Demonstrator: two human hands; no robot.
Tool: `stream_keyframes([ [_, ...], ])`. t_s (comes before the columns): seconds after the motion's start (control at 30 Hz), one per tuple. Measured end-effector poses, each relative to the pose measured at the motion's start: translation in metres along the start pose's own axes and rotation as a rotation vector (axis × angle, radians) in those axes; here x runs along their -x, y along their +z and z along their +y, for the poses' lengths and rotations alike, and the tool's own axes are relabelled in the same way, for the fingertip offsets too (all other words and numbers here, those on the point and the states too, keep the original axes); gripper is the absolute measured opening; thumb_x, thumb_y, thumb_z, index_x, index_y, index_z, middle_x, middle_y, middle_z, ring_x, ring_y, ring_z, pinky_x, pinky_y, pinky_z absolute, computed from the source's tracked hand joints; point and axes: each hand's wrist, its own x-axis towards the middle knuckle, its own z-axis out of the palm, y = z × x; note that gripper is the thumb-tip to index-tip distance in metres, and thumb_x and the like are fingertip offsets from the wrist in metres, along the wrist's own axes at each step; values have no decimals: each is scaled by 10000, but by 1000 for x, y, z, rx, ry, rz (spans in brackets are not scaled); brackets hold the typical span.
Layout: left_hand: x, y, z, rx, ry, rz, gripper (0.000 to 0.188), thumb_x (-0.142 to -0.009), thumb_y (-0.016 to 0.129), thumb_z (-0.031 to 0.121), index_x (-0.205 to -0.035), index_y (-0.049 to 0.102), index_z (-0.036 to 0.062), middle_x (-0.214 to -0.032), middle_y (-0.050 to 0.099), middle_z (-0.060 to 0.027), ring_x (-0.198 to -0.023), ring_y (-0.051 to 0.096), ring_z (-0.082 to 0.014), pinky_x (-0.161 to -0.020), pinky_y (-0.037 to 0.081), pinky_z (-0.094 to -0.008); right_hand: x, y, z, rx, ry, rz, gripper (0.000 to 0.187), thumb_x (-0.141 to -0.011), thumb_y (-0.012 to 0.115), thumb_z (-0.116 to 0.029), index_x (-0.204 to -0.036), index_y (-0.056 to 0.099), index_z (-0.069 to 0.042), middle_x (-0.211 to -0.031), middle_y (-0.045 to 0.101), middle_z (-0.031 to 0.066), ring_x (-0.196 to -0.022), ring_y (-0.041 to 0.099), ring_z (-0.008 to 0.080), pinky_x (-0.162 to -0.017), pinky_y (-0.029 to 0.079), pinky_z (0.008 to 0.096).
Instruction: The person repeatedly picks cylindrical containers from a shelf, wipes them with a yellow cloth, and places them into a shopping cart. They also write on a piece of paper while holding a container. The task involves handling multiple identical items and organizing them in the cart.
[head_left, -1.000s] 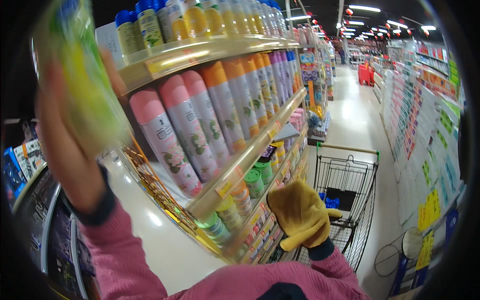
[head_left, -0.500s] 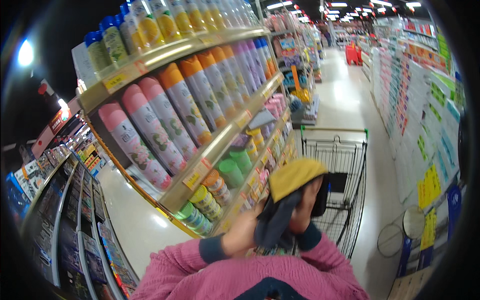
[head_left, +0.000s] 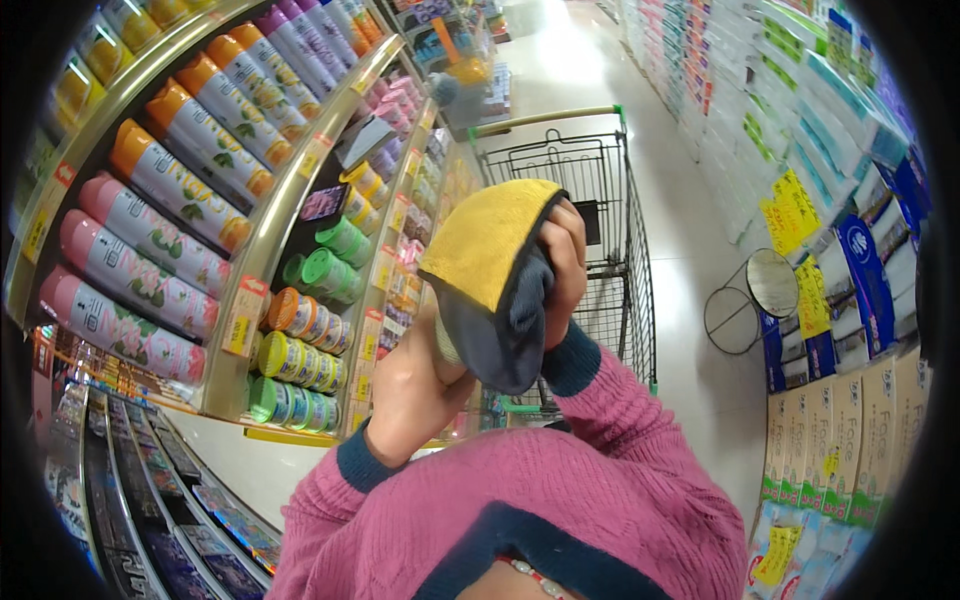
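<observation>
A cloth [head_left: 495,240], yellow on one side and dark grey on the other with a black edge, is bunched up in front of my chest. My right hand [head_left: 566,262] grips it from the right, fingers curled over its edge. Below and to the left, my left hand [head_left: 412,385] is closed under the cloth's grey fold. A pale, rounded thing [head_left: 446,342] shows between that hand and the cloth; most of it is covered, so its kind cannot be made out.
Ahead stands a black wire shopping cart [head_left: 600,290] with a green-tipped handle. Shelves on the left hold spray cans [head_left: 205,180] and small tubs [head_left: 300,360]. Wrapped paper packs [head_left: 810,110] are stacked at right, with a round wire-framed thing [head_left: 735,315] jutting into the aisle.
My view has tilted down and turned. The cloth now spreads wider, its yellow side more exposed, and the pale thing beneath has come into sight. Both hands stay on the bundle.
</observation>
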Motion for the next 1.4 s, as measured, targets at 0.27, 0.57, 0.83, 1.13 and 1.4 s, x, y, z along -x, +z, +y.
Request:
stream_keyframes([
  [0.27,-8,23,-6,35,17,-32,776,-721,815,182,-1347,422,-56,-975,659,-246,-855,677,-405,-721,544,-426,-30,-26,22,-244,291,-562,471,-900,627,-301,-1260,580,0,-1304,584,145,-1182,571,251,-1019,428,379],
  [0.57,-28,35,-20,1351,-267,-796,552,-812,750,232,-1255,511,8,-962,653,-104,-821,650,-177,-728,532,-326,15,-54,16,131,28,-609,588,-938,646,-206,-1426,423,34,-1374,525,168,-1218,556,240,-1028,466,363],
  [0.83,-29,48,-49,1323,-310,-849,763,-658,874,329,-1200,477,-33,-855,631,-173,-716,647,-262,-629,545,-361,10,-47,57,-253,-67,-343,615,-958,651,-210,-1469,377,-7,-1383,525,153,-1237,529,244,-1084,419,397],
  [1.13,-18,78,-78,1611,-313,-973,744,-623,871,196,-1194,461,-48,-830,630,-215,-679,663,-338,-578,557,-410,-10,-43,6,-855,330,12,306,-1024,531,-146,-1298,531,-10,-1223,618,99,-1122,597,167,-979,498,331],
  [1.4,-9,87,-65,1803,-339,-851,639,-869,632,380,-1341,454,-11,-1026,643,-199,-822,666,-289,-715,573,-395,36,-51,37,-436,108,-219,308,-825,629,-180,-1123,634,-99,-1028,608,119,-993,596,266,-959,488,377],
])
